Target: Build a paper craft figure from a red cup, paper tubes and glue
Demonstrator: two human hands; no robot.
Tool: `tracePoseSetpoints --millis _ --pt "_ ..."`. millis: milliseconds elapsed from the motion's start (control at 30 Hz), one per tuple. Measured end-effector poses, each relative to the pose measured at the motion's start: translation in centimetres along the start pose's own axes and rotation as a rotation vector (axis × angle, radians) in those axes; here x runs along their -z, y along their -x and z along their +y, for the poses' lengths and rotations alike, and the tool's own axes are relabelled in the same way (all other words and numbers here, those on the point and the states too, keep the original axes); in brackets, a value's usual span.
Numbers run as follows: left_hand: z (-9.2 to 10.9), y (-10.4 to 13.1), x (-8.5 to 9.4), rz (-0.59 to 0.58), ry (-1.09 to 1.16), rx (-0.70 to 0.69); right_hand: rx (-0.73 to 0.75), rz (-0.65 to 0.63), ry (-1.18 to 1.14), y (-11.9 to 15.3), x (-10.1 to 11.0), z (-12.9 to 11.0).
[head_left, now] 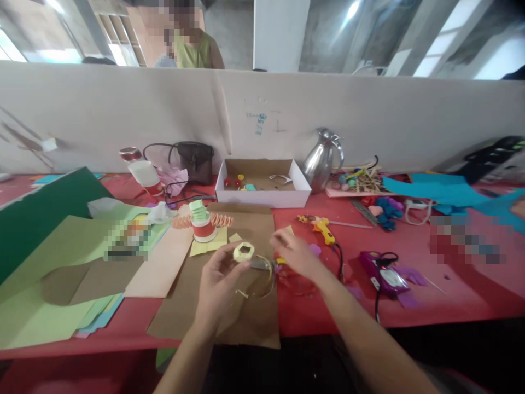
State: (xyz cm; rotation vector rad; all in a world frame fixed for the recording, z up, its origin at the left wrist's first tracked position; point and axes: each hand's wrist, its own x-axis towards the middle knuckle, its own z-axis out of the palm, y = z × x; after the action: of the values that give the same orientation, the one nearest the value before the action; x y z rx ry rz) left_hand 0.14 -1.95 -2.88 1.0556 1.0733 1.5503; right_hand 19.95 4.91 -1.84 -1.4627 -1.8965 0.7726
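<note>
My left hand [217, 273] is closed on a small pale yellow folded-paper ring [243, 251] with an angular hole, held above a brown cardboard sheet [176, 320]. Over the sheet's right edge is my right hand [297, 253]. Its fingers are blurred and bent, and whether they hold anything cannot be made out. Beneath it lies a partly covered yellow-handled tool [281, 262]. Behind my left hand stands a red and white paper cup [204, 229] with green folded paper on top and orange pleated paper strips at its sides. A yellow glue gun [325, 231] lies to the right.
A white open box [262, 198] and a steel jug [319, 164] stand at the back. Coloured paper sheets [36, 312] spread across the left. A purple device [383, 273] with a black cable lies right. Another person's hand [519, 208] is at the far right edge.
</note>
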Motion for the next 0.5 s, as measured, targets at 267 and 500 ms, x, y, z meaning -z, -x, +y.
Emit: tracePoseSetpoints --millis 267,500 --pt "-0.3 -0.1 3.1 0.091 0.239 0.135 0.114 -0.031 0.290 2.0 2.6 2.7" --pt "-0.9 0.9 4.2 0.050 0.534 0.273 0.202 -0.225 0.482 5.1 0.7 4.3"
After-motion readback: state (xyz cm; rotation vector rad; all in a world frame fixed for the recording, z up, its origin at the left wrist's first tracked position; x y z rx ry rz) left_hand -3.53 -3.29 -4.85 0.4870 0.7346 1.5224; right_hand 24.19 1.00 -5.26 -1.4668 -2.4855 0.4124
